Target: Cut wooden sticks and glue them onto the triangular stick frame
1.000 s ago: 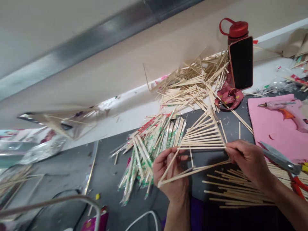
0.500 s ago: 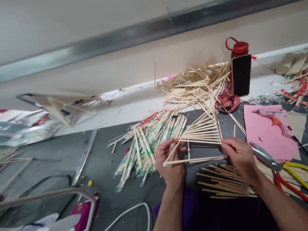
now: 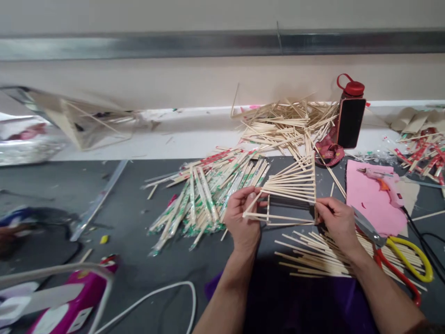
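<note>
Stick frame (image 3: 292, 189) is held up in both hands, in front of the person, above the dark surface (image 3: 139, 260). Left hand (image 3: 243, 218) has its left end, fingers curled and pinching the slat ends with the thumb; right hand (image 3: 336, 221) pinches its right edge between thumb and index finger. Frame: slats fanned out across the top, open gap under them, two long sticks along the near side. Loose sticks (image 3: 306, 253) lie below the right hand; scissors (image 3: 378, 240) just right of it, one handle red, one yellow. Glue gun (image 3: 385, 183) on pink sheet (image 3: 358, 190), farther right. Wrapped chopsticks (image 3: 205, 199) heaped left of the frame. Behind: stick pile (image 3: 285, 123), lanyard (image 3: 328, 150), phone (image 3: 351, 124) upright in front of red-capped bottle (image 3: 353, 88).
</note>
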A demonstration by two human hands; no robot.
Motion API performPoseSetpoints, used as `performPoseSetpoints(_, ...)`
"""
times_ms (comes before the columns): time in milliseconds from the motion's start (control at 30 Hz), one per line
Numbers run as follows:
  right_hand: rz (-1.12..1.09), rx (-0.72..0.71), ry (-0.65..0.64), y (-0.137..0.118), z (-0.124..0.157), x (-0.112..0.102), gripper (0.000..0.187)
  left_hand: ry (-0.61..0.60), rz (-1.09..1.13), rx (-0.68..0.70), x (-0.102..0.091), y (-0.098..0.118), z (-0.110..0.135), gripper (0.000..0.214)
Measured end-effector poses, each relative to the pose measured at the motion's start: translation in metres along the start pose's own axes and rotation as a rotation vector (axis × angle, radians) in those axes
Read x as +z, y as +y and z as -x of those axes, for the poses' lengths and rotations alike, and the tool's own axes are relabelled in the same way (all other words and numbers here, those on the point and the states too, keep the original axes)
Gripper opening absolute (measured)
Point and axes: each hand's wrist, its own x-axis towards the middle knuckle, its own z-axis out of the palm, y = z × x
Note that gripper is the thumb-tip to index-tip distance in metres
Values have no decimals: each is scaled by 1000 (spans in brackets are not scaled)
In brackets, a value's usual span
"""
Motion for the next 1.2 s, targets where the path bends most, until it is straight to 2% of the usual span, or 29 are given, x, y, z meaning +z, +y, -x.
performPoseSetpoints(567, -11, 0, 12, -1, 1, 0, 20, -34, 39, -13, -1, -1, -1, 22)
performPoseSetpoints(1200, -7, -74, 42, 4, 0, 1, 18, -37, 102, -8, 1, -3, -2, 24)
